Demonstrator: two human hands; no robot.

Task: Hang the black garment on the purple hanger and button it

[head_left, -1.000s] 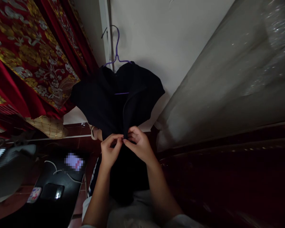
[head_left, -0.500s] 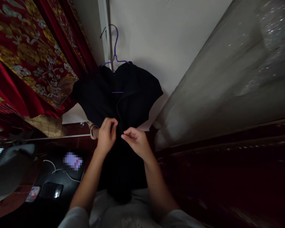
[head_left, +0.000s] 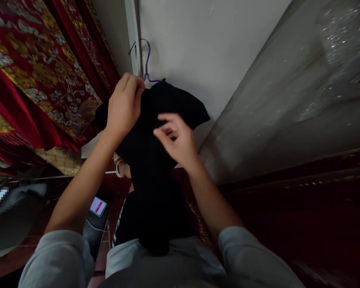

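Observation:
A black shirt (head_left: 168, 108) hangs in front of me on a purple hanger (head_left: 147, 72). My left hand (head_left: 124, 104) is up at the shirt's neck, fingers curled together on the collar edge just beside the hanger; the exact grip is partly hidden. Over the middle of the chest hovers my right hand (head_left: 178, 140), slightly blurred, with thumb and forefinger apart and nothing visible between them. Details of the dark cloth, such as its front edge, are hard to make out.
Red cloth with gold and silver embroidery (head_left: 45, 68) hangs at left. A plastic-covered surface (head_left: 267, 100) slants along the right. At lower left, a lit phone (head_left: 98, 206) lies on a dark seat beside a cable. A grey rounded object (head_left: 15, 224) is further left.
Both hands have risen from the shirt's lower front. My left hand has gone up to the collar, and my right hand to chest height with its fingers spreading.

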